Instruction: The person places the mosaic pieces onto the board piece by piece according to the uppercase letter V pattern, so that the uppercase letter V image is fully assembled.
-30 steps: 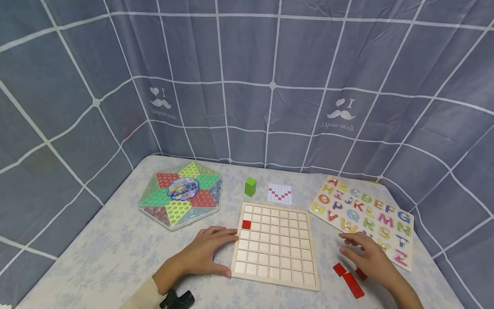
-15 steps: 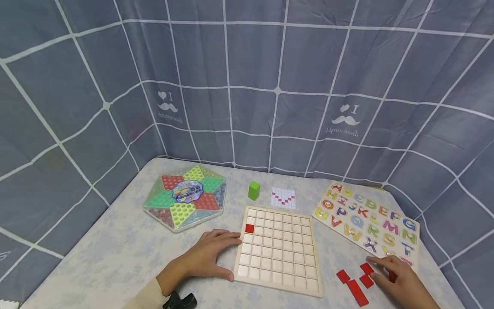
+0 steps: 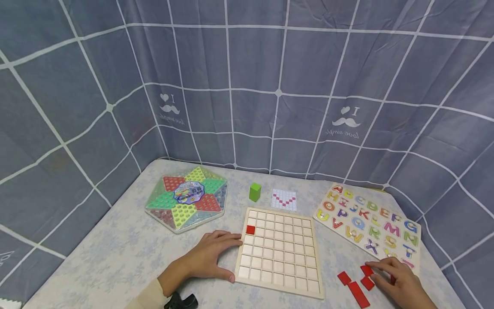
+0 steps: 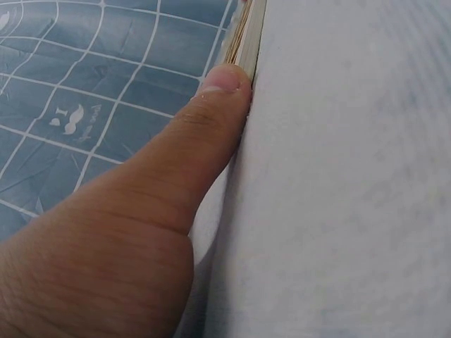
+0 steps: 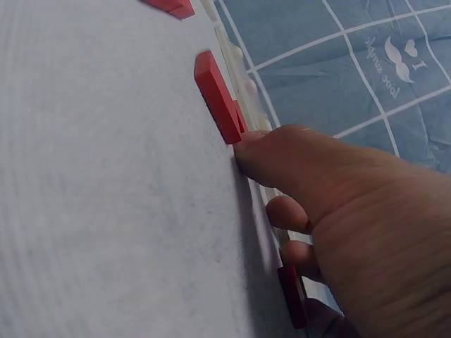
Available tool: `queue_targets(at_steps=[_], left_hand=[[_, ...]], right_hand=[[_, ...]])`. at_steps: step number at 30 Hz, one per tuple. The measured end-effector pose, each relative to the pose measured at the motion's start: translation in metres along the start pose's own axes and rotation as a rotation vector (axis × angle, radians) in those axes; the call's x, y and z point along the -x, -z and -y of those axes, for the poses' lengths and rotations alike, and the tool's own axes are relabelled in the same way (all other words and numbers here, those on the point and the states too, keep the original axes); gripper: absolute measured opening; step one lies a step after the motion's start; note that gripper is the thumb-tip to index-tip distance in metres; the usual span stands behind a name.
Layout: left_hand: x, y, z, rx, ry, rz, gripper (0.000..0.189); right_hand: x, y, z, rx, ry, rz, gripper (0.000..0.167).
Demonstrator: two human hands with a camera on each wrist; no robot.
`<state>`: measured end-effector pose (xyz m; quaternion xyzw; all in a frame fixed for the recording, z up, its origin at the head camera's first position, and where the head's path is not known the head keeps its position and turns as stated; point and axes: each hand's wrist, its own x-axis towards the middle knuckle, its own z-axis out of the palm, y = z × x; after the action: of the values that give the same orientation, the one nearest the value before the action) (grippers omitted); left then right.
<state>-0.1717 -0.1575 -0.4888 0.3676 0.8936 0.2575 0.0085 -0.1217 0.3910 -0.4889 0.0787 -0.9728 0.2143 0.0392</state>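
My left hand (image 3: 210,254) lies at the left side of a wooden grid board (image 3: 281,253), fingertips and thumb against its frame. One red square tile (image 3: 250,230) sits in a left-column cell of the board. To the right, my right hand (image 3: 399,281) has forefinger and thumb at opposite sides of another red square tile (image 3: 366,270). A second loose red square (image 3: 367,283) lies right at the thumb tip. In the right wrist view, the thumb (image 5: 264,151) meets the end of the red pieces, and a red piece (image 5: 292,296) lies under the other curled fingers.
A red bar (image 3: 359,294) and a red square (image 3: 344,278) lie between board and right hand. Behind the board are a pattern card (image 3: 284,199) and a green block (image 3: 255,192). An alphabet board (image 3: 370,221) stands at right, a star-shaped game board (image 3: 187,198) at left.
My right hand came down and back from beside the alphabet board to the loose red tiles, then stayed nearly still. The left hand keeps its place at the board; the head view shifted slightly.
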Motion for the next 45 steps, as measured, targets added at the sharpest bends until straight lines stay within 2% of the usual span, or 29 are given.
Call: queue_targets(at_steps=[5, 11, 15, 18, 23, 28, 31, 37, 41, 45], left_hand=[[-0.002, 0.001, -0.001, 0.002, -0.001, 0.002, 0.088], [-0.002, 0.002, -0.001, 0.01, 0.004, 0.009, 0.088], [-0.001, 0.002, -0.001, 0.014, 0.003, 0.008, 0.087], [-0.002, 0.002, -0.002, 0.012, -0.001, 0.004, 0.087], [-0.002, 0.001, -0.002, 0.0, -0.001, 0.0, 0.087], [-0.001, 0.001, -0.002, 0.004, 0.021, 0.015, 0.088], [0.0, 0.001, -0.002, 0.005, 0.031, 0.023, 0.089], [0.0, 0.001, 0.0, -0.006, 0.03, 0.014, 0.089], [0.0, 0.0, 0.001, -0.018, 0.013, -0.004, 0.088], [0.0, -0.002, 0.0, -0.024, -0.008, -0.015, 0.087]], right_hand=[[0.001, 0.001, -0.002, -0.009, 0.022, 0.004, 0.023], [-0.003, 0.002, 0.0, -0.009, -0.005, 0.03, 0.026], [-0.004, 0.0, 0.002, -0.011, -0.017, 0.009, 0.026], [-0.006, -0.001, 0.007, -0.002, -0.012, -0.04, 0.026], [-0.014, -0.004, 0.022, 0.016, 0.056, -0.184, 0.024], [-0.031, -0.006, 0.047, -0.047, 0.151, -0.286, 0.024], [-0.046, -0.009, 0.065, -0.09, 0.217, -0.31, 0.023], [-0.087, -0.024, 0.103, -0.2, 0.339, -0.268, 0.021], [-0.11, -0.042, 0.129, -0.256, 0.358, -0.188, 0.018], [-0.124, -0.057, 0.153, -0.306, 0.394, -0.09, 0.016]])
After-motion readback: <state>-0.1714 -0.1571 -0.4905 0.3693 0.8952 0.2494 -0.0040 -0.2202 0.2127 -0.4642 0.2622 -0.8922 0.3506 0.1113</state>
